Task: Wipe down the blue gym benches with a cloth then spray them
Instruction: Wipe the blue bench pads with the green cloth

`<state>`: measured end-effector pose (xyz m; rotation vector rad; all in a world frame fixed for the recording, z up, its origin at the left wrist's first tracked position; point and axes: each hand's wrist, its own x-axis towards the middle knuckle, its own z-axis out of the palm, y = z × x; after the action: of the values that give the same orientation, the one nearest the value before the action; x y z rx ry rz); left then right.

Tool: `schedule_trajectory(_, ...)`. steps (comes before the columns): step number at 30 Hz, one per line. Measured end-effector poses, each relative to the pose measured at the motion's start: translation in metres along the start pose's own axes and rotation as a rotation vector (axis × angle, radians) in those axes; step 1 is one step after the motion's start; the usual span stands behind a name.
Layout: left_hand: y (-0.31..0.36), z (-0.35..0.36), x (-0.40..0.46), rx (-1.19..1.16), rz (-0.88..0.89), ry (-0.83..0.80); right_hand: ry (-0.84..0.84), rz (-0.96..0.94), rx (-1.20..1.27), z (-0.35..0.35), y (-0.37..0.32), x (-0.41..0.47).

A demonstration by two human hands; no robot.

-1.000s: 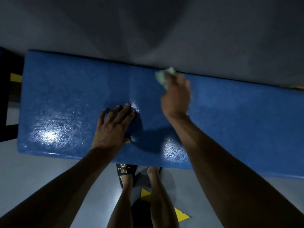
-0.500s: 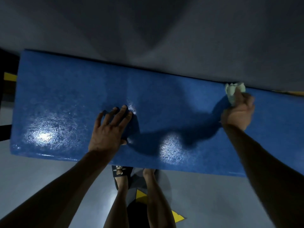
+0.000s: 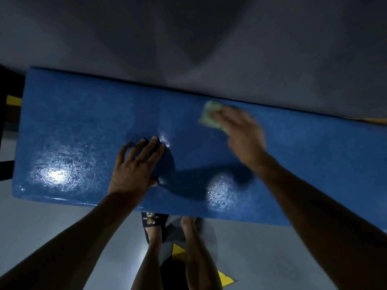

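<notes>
Left hand (image 3: 134,170) flat, fingers spread, at centre of blue bench (image 3: 83,132); right hand (image 3: 243,135) (blurred) presses pale cloth (image 3: 209,118) upper right, finger curl indiscernible.

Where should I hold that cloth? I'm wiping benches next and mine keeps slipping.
Press from above over the wad's near half, fingers spread, as the right hand does. The cloth lies bunched flat on the bench, leaving its far edge poking out.

Count: 1 blue table (image 3: 83,132); 1 cloth (image 3: 209,117); 2 hands: left (image 3: 134,168), right (image 3: 245,137); 1 sandal (image 3: 154,220).
</notes>
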<state>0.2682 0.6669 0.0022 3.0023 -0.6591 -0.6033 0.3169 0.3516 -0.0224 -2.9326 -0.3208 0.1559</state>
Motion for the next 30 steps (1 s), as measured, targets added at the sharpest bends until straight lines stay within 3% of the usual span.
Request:
schedule_trajectory(4, 0.003, -0.001, 0.0, 0.001, -0.015, -0.028, 0.077, 0.511, 0.029, -0.029, 0.075, -0.044)
schedule_trajectory(8, 0.005, -0.004, -0.001, 0.017, -0.044, -0.076, 0.152, 0.78, 0.117, -0.017, 0.03, -0.031)
schedule_trajectory(10, 0.005, -0.005, -0.001, 0.014, -0.052, -0.079, 0.188, 0.712, 0.176, -0.004, -0.009, -0.014)
schedule_trajectory(12, 0.006, -0.006, -0.001, 0.023, -0.052, -0.083, 0.184, 0.524, 0.205, 0.007, -0.049, 0.007)
schedule_trajectory(15, 0.007, -0.007, -0.002, 0.023, -0.054, -0.072, 0.066, 0.266, 0.174, 0.011, -0.096, 0.026)
schedule_trajectory(20, 0.007, -0.004, -0.002, -0.006, -0.064, -0.05, 0.062, -0.046, 0.049, 0.001, -0.041, 0.015)
schedule_trajectory(22, 0.005, -0.002, -0.002, -0.025, -0.055, -0.05, 0.074, 0.064, 0.028, -0.004, -0.005, -0.001)
schedule_trajectory(25, 0.0, -0.002, -0.002, -0.03, -0.038, -0.09, 0.103, 0.414, 0.089, -0.014, 0.028, -0.028)
schedule_trajectory(30, -0.007, -0.002, -0.003, -0.044, 0.01, -0.056, 0.244, 0.777, 0.249, -0.012, 0.0, -0.011)
